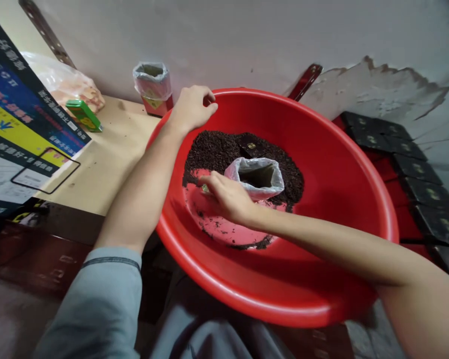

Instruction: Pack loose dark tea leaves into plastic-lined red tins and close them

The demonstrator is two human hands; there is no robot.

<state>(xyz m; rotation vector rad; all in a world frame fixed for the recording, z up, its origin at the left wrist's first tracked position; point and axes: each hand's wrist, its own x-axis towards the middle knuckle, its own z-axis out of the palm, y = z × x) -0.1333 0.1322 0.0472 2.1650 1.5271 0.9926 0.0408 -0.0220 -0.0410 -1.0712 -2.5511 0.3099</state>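
A large red plastic basin (344, 164) holds a heap of dark, loose, dry leaf-like shreds (213, 149). Within it stands an open container lined with a clear plastic bag (273, 188). My right hand (230, 199) reaches over the basin floor just left of that container, its fingers closed; a small gold-patterned patch shows at the fingertips, but what they hold is mostly hidden. At the basin's far left rim is my left hand (194, 105), its fingers loosely curved with a gap and nothing visible in them. A dark square piece with a gold emblem (251, 145) lies on the heap.
Behind my left hand, a red bag-lined container (153, 89) stands on the wooden board (129, 124). A green box (84, 115), a plastic bag (69, 82) and a large printed carton (18, 114) are at left. Several black-topped boxes (415, 167) line the right wall.
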